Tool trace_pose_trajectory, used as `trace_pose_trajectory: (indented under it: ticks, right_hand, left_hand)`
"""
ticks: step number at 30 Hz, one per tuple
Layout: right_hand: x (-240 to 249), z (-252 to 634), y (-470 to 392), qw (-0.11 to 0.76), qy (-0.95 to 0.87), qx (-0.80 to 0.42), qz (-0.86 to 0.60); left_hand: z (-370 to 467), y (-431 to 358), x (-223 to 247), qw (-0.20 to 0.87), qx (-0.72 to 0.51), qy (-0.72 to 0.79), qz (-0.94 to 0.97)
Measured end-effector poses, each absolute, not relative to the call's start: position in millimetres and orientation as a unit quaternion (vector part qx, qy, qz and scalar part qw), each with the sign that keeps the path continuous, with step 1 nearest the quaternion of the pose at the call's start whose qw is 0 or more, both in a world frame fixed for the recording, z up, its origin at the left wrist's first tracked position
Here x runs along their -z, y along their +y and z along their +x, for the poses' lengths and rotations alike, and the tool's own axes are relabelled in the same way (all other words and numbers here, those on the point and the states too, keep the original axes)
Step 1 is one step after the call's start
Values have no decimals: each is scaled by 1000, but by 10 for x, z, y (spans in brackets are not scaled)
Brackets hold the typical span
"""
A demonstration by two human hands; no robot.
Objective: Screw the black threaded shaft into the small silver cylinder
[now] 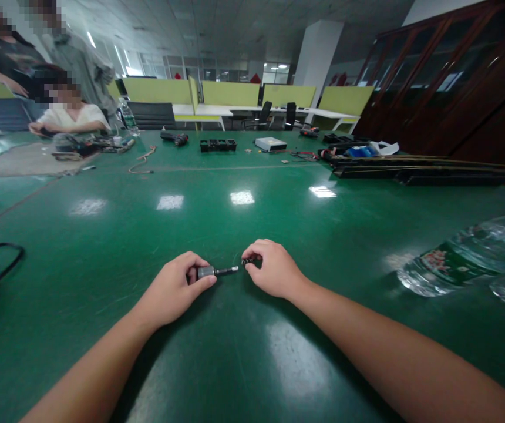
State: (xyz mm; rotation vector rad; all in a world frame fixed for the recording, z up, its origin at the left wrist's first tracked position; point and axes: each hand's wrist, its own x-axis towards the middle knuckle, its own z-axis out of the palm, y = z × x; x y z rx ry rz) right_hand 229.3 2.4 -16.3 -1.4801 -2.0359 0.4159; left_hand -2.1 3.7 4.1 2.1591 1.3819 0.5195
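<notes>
Green glossy tabletop (191,229) beneath: grips a grey cylindrical tool with a slim black shaft and silver tip (207,271) at near centre, clamping its body between thumb and fingers of the left hand (171,288) and pointing the shaft right. Pinches a small black ridged piece (248,261) between thumb and fingers of the right hand (276,270), just right of the silver tip and apart from it. Has a clear plastic bottle with a green label (459,261) at near right.

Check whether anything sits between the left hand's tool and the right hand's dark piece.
Nothing visible: the tool in the left hand points toward the dark piece in the right hand across a small gap.
</notes>
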Motion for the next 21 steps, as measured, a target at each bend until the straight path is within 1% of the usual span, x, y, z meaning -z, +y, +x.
trace_pose_trajectory:
  ticks: [14,21]
  right_hand:
    - [159,2264,-2,295,-776,-172,-531]
    - [126,2198,-63,314,-787,-266,-460]
  left_hand:
    - [-12,33,-47,260,-189,517,794]
    - [-21,27,8,248,-183,476,824]
